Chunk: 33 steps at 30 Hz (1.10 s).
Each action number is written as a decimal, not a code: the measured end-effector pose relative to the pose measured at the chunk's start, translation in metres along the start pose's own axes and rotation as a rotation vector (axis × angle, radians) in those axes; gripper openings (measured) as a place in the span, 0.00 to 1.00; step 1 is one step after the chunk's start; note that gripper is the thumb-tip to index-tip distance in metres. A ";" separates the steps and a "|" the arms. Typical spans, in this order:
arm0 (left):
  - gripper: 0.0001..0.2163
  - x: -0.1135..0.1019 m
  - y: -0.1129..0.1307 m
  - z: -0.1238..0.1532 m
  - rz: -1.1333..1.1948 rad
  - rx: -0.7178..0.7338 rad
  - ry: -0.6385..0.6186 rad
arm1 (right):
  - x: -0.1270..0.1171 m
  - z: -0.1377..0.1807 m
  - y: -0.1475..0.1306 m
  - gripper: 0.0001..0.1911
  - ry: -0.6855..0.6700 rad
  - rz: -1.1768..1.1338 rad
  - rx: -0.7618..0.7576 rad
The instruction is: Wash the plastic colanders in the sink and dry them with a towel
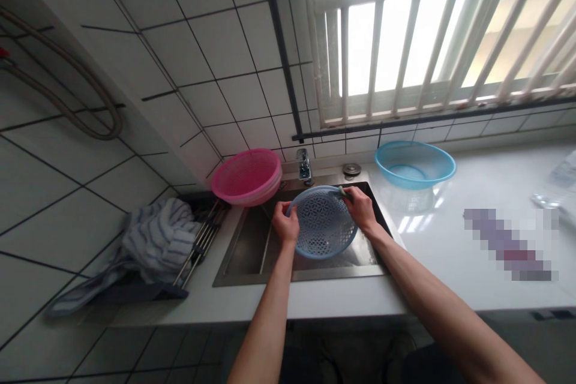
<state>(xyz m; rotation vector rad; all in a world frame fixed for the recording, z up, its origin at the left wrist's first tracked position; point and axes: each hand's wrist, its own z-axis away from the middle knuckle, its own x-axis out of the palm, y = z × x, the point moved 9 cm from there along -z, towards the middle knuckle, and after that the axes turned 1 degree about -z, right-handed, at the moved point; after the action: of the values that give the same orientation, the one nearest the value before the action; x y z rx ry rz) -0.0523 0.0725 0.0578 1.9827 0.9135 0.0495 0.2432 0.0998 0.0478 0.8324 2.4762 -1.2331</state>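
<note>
Small green thing (343, 192) at the right hand (361, 209): mostly covered by the fingers, too little showing to name. Left hand (287, 226): contact on the outer wall of the blue colander (321, 222) out of sight. Colander blocks much of the sink (240, 258) floor. Patch on the desk (450, 252) pixelated, purplish; contents (504, 243) unreadable. Clear plastic item (564, 177) cut by right edge. Window (378, 42) cut at top and right, view outside washed out. Hose (67, 108) runs off left edge. Striped cloth (157, 234) hides part of the metal rack (198, 246). Both forearms cut at bottom; under-desk area too dark.
</note>
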 end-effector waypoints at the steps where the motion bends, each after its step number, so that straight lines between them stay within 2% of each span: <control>1: 0.03 -0.002 -0.006 -0.001 0.000 -0.032 0.021 | -0.003 0.000 0.009 0.09 0.014 -0.002 0.043; 4: 0.08 0.003 -0.009 -0.002 -0.039 -0.025 -0.044 | -0.005 0.000 0.023 0.08 0.004 0.012 0.098; 7: 0.17 0.015 0.009 0.002 -0.082 0.101 -0.165 | -0.001 0.001 0.020 0.08 -0.034 0.030 0.061; 9: 0.19 0.021 0.023 0.006 -0.087 0.184 -0.224 | 0.004 0.002 0.012 0.08 -0.074 0.048 0.020; 13: 0.17 0.026 0.040 0.011 -0.072 0.260 -0.298 | 0.016 0.006 -0.009 0.09 -0.154 0.051 -0.049; 16: 0.14 0.027 0.038 0.012 -0.086 0.239 -0.335 | 0.019 0.009 -0.020 0.08 -0.167 0.015 -0.082; 20: 0.11 0.027 0.033 0.013 -0.086 0.207 -0.341 | 0.017 0.013 -0.022 0.05 -0.169 0.020 -0.094; 24: 0.12 0.030 0.039 0.016 -0.107 0.232 -0.341 | 0.017 0.014 -0.023 0.05 -0.163 0.050 -0.125; 30: 0.12 0.051 0.058 0.034 -0.267 0.416 -0.475 | 0.034 0.021 -0.047 0.06 -0.223 0.092 -0.275; 33: 0.12 0.056 0.059 0.039 -0.286 0.431 -0.496 | 0.041 0.024 -0.056 0.07 -0.251 0.123 -0.330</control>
<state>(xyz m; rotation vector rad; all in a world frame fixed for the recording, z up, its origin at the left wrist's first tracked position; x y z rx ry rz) 0.0365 0.0610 0.0630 2.0801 0.9117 -0.8258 0.1762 0.0697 0.0507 0.6837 2.2989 -0.8013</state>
